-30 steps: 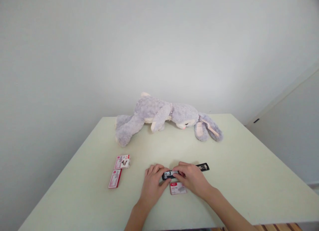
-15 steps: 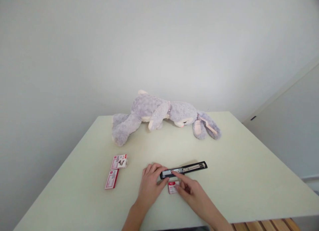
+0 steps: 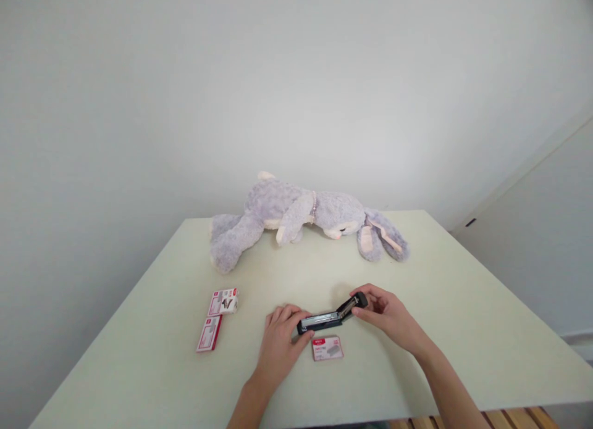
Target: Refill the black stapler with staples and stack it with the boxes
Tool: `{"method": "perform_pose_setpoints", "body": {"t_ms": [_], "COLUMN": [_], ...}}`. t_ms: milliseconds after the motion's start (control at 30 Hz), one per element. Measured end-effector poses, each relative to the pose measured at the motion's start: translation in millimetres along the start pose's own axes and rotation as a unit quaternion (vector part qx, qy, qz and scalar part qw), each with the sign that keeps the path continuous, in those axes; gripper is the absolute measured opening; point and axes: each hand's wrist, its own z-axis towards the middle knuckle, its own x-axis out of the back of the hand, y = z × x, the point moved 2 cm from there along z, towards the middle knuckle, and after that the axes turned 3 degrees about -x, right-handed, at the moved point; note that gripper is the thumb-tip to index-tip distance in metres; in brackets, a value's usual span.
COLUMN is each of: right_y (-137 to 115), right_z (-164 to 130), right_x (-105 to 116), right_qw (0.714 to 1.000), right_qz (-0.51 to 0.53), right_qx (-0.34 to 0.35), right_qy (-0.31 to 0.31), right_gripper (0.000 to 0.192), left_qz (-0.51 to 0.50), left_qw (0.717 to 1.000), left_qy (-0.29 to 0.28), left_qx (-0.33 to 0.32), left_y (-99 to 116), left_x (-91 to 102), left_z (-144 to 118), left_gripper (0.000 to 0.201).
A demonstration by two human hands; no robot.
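The left hand (image 3: 280,339) grasps one end of a single black stapler (image 3: 320,321), its thumb along the near side and its fingers along the far side. The right hand (image 3: 388,315) pinches the stapler's other end between thumb and fingers. The stapler is unfolded at its hinge: the section by the left hand lies low over the table with its silver staple channel facing up, while the section in the right hand tilts upward. The stapler thus spans the gap between the two hands.

Just on the near side of the stapler, beside the left thumb and between the hands, lies one red-and-white staple box (image 3: 327,349), touched by neither hand.

Well apart to the left of the left hand are two more small boxes, set end to end: a farther box (image 3: 223,302) showing a picture of a stapler, and a nearer box (image 3: 209,334) with a red side.

Beyond both hands, one grey-lilac plush rabbit (image 3: 273,200) lies on its side, with one beaded necklace (image 3: 314,207) at its neck and two long ears toward the right. One pale green table (image 3: 152,367) bears all of these.
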Motion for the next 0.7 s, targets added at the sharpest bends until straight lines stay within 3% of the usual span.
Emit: {"method": "perform_pose_setpoints", "body": {"t_ms": [200,367,500,600,700], "right_y": [-30.6,-31.9,-23.3,-14.4,-2.9], "right_z": [19.8,30.9,40.9,51.2,57.9], "right_x": [-50.8,-86.9,-91.2,-81.8,-67.1], "right_qw": [0.974,0.954,0.95,0.95,0.952], "right_qz": [-0.202,-0.28,-0.304,-0.306,-0.29], "right_qx": [0.068,0.086,0.074,0.056,0.039], "right_qy": [-0.077,-0.065,-0.018,0.033,0.09], "right_gripper": [0.026,0.024,0.023,0.023,0.024], "left_qz": [-0.005,-0.019,-0.026,-0.049,-0.069], "left_qw": [1.0,0.999,0.997,0.996,0.978], "left_qy": [0.016,0.044,0.077,0.035,-0.086], "left_qx": [0.0,0.006,0.007,-0.064,-0.176], "left_y": [1.7,-1.9,12.5,43.5,69.7], "left_x": [-1.5,0.9,2.2,-4.3,-7.3], "left_z": [-0.3,-2.7,-10.4,-15.0,-17.4], "left_gripper": [0.027,0.034,0.033,0.036,0.054]}}
